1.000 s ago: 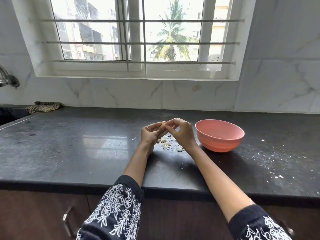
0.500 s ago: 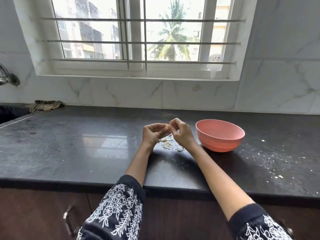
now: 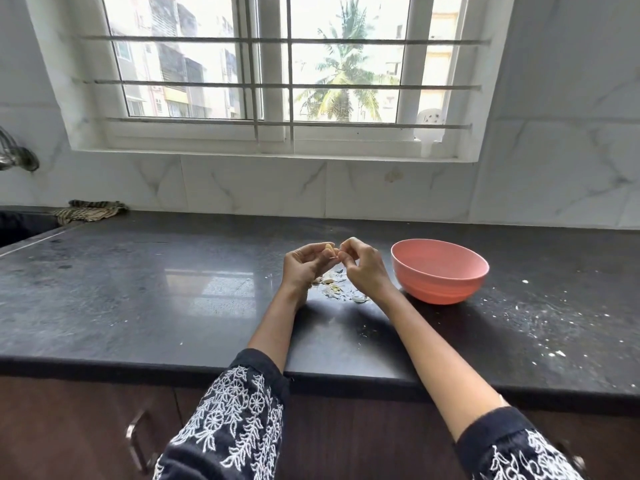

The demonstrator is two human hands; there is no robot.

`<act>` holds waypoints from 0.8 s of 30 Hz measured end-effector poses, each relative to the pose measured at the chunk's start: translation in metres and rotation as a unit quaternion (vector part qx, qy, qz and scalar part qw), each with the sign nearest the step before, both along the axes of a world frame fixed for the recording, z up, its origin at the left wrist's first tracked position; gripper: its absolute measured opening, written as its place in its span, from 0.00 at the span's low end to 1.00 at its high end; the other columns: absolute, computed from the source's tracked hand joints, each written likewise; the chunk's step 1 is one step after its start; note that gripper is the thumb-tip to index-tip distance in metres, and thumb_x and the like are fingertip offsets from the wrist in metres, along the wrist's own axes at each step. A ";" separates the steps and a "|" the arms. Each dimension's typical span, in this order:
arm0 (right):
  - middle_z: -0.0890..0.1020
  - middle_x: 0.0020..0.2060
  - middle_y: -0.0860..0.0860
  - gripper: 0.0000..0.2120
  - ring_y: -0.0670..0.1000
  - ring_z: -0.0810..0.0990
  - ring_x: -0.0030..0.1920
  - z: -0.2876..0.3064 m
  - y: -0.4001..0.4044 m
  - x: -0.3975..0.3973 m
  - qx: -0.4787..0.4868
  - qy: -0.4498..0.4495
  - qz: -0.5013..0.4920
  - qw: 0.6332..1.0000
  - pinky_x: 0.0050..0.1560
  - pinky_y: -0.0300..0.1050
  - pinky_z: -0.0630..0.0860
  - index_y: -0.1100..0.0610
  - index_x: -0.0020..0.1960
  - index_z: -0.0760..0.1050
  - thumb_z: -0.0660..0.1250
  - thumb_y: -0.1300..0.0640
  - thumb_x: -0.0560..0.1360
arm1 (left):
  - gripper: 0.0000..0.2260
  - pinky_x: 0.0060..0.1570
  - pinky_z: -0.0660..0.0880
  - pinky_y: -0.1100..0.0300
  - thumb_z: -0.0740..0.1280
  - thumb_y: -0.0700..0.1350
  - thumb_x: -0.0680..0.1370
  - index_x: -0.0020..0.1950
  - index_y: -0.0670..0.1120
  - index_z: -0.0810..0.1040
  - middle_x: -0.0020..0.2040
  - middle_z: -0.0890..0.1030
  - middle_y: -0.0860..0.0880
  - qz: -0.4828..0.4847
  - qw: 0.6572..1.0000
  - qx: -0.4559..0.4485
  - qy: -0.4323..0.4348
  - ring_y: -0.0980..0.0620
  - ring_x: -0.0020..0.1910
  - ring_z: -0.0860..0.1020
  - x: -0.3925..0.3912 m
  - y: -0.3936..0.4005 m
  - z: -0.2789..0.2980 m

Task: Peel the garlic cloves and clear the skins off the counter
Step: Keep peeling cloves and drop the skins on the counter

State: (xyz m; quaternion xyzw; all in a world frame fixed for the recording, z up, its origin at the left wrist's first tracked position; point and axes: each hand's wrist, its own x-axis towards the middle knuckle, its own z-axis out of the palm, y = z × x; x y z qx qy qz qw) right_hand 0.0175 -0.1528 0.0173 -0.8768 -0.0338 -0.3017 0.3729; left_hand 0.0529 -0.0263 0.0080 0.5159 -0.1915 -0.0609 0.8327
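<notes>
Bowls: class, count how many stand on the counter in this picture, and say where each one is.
1. The pink bowl stands on the dark counter, just right of the person's right hand. No other bowl shows, though the sink corner at far left is mostly out of view.

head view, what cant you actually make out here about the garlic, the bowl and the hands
- Pink bowl: the head view looks in at a low angle, so its near wall hides the bottom; contents unknown.
- Garlic clove: mostly covered by the left hand; how much skin remains is too small to tell.
- Right hand: whether it pinches skin is unclear.
- Skins: partly behind both wrists; count unclear.
</notes>
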 end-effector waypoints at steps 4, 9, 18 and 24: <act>0.74 0.30 0.45 0.02 0.44 0.71 0.31 0.001 0.001 -0.002 0.002 -0.029 -0.015 0.999 0.37 0.42 0.68 0.58 0.42 0.74 0.65 0.61 0.74 | 0.06 0.46 0.74 0.58 0.70 0.39 0.72 0.49 0.44 0.81 0.41 0.85 0.45 -0.005 1.000 -0.009 0.026 0.51 0.40 0.84 0.001 0.000 0.002; 0.78 0.34 0.47 0.07 0.50 0.77 0.36 0.001 0.004 -0.005 -0.017 -0.050 0.002 0.999 0.39 0.45 0.74 0.55 0.48 0.75 0.70 0.56 0.71 | 0.05 0.44 0.76 0.58 0.68 0.38 0.74 0.49 0.43 0.79 0.40 0.85 0.49 0.001 1.000 -0.010 0.019 0.53 0.40 0.83 0.000 0.002 0.003; 0.79 0.34 0.48 0.09 0.47 0.74 0.36 -0.001 0.002 -0.004 -0.075 -0.120 -0.026 0.990 0.37 0.46 0.73 0.56 0.40 0.76 0.68 0.50 0.74 | 0.04 0.41 0.80 0.62 0.65 0.35 0.76 0.49 0.39 0.79 0.38 0.84 0.46 -0.024 0.999 -0.027 0.035 0.50 0.37 0.84 -0.004 -0.002 0.005; 0.75 0.33 0.43 0.02 0.45 0.71 0.38 0.000 0.003 -0.008 -0.094 -0.125 -0.040 0.987 0.37 0.43 0.70 0.55 0.42 0.76 0.68 0.58 0.72 | 0.09 0.42 0.80 0.63 0.61 0.38 0.79 0.54 0.35 0.77 0.38 0.84 0.45 -0.059 0.997 -0.038 0.039 0.51 0.38 0.84 -0.004 -0.003 0.005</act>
